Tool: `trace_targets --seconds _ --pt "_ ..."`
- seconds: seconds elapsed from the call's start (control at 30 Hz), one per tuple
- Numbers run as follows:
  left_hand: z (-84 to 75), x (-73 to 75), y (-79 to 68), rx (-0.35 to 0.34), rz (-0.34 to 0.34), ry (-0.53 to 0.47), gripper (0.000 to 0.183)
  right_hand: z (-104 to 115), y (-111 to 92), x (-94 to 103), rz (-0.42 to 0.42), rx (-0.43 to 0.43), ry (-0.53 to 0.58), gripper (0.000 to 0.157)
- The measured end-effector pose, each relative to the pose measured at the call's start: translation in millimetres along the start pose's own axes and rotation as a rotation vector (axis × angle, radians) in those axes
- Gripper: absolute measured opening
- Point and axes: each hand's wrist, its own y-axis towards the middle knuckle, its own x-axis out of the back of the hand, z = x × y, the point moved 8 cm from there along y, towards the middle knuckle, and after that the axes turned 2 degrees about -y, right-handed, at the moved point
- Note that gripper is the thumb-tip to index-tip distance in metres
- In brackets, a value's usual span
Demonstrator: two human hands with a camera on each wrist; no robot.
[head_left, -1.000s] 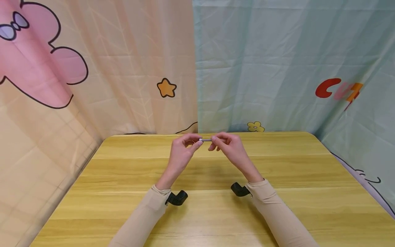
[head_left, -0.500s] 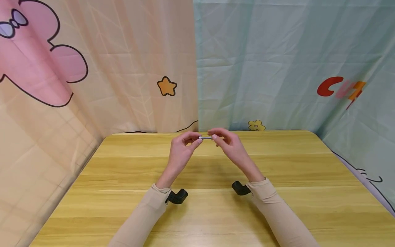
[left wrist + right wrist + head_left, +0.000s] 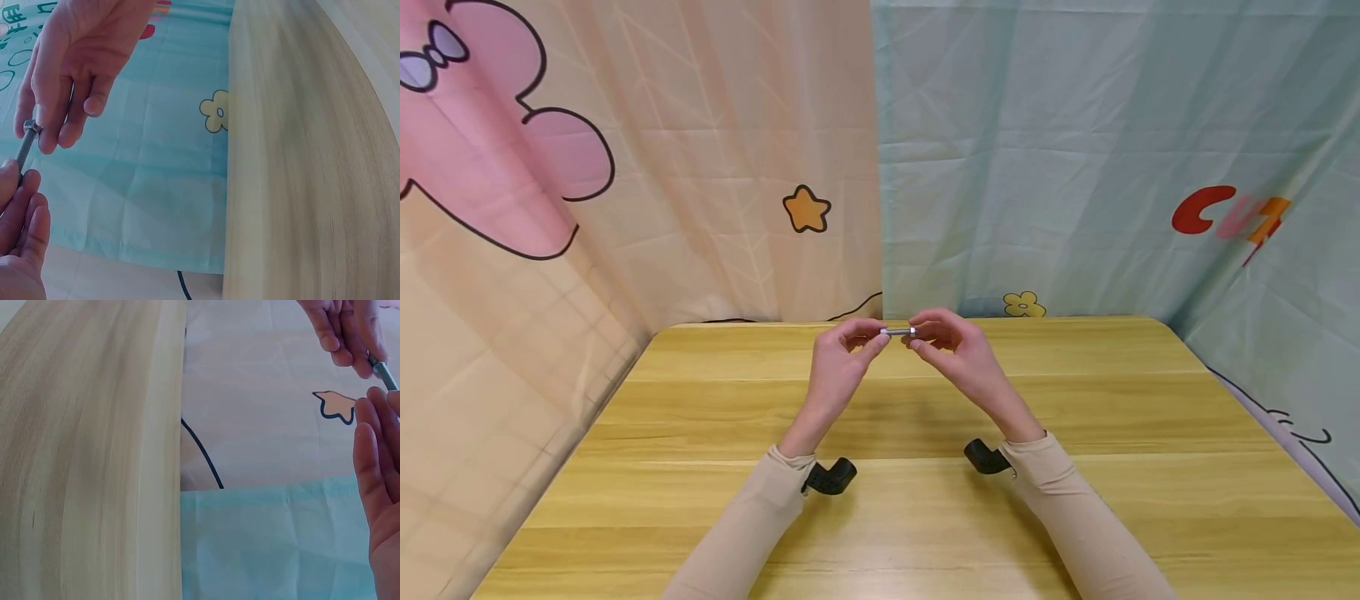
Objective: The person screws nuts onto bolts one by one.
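A metal bolt (image 3: 898,332) is held level above the far part of the table, with a nut (image 3: 913,332) at its right end. My left hand (image 3: 841,358) pinches the bolt's left end between thumb and fingers. At the other end, my right hand (image 3: 958,354) has its thumb and index finger around the nut, the thumb low and the index finger above. The left wrist view shows the nut (image 3: 29,127) at the right hand's fingertips, with the threaded shank (image 3: 25,150) running down to the left hand. In the right wrist view the bolt (image 3: 386,375) is partly cut off.
Below the hands lies a wooden table (image 3: 895,517). Printed curtains (image 3: 1037,167) hang behind it and along the sides. A black device (image 3: 833,477) is worn on the left wrist, another (image 3: 987,457) on the right. A dark cable (image 3: 184,284) shows beyond the table.
The right thumb has slid down and the index finger has shifted, so the nut now shows between them. The left hand keeps its pinch; both hands have risen slightly in the head view.
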Motion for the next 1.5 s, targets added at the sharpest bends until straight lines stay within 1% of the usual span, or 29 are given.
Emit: trace_targets --seconds 0.07,0.13,0.3,0.4,0.63,0.73,0.87,0.97,1.07,1.1,1.2,1.33,1.5 --pt "0.4 -0.6 0.1 -0.001 0.006 -0.003 0.015 -9.7 0.4 -0.2 0.006 -0.009 0.020 0.025" --pt "9.2 -1.4 2.1 0.000 0.012 -0.009 0.015 -17.3 0.3 -0.2 0.008 -0.029 0.034 0.024" --pt "35.2 -2.7 7.6 -0.003 0.013 -0.031 0.016 -23.8 -1.2 1.1 0.005 -0.075 0.024 0.020" --pt "37.4 -3.2 7.6 -0.019 0.012 -0.039 0.014 -25.3 -1.5 2.3 -0.003 -0.091 -0.004 0.021" --pt "33.8 -6.1 6.7 -0.073 0.012 -0.039 0.011 -30.3 -0.3 4.7 -0.036 -0.138 -0.014 0.028" --pt "33.8 -6.7 6.4 -0.072 0.012 -0.030 0.010 -31.8 0.0 5.0 -0.038 -0.165 0.000 0.031" --pt "35.5 -5.7 5.9 -0.054 0.005 -0.022 0.012 -31.0 -0.2 5.1 -0.036 -0.190 0.026 0.028" --pt "35.9 -4.5 5.7 -0.045 -0.001 -0.014 0.014 -24.0 -0.1 4.7 -0.027 -0.163 0.023 0.028" --pt "33.8 -3.2 5.6 -0.037 -0.003 -0.004 0.015 -5.7 -0.8 3.2 -0.011 -0.104 -0.004 0.030" --pt "31.8 -2.9 5.5 -0.034 -0.001 0.000 0.015 0.8 -1.1 2.7 -0.006 -0.082 -0.012 0.031" --pt "18.8 -2.1 2.9 -0.022 0.003 0.007 0.015 16.7 -2.2 2.0 -0.001 -0.033 -0.030 0.030" --pt "2.8 -1.7 -0.8 -0.010 0.007 0.007 0.017 20.8 -2.4 2.9 -0.012 -0.010 -0.032 0.027" --pt "-0.9 -1.5 -1.5 -0.017 0.002 0.004 0.016 18.0 -1.4 2.1 -0.005 -0.009 0.001 0.024"
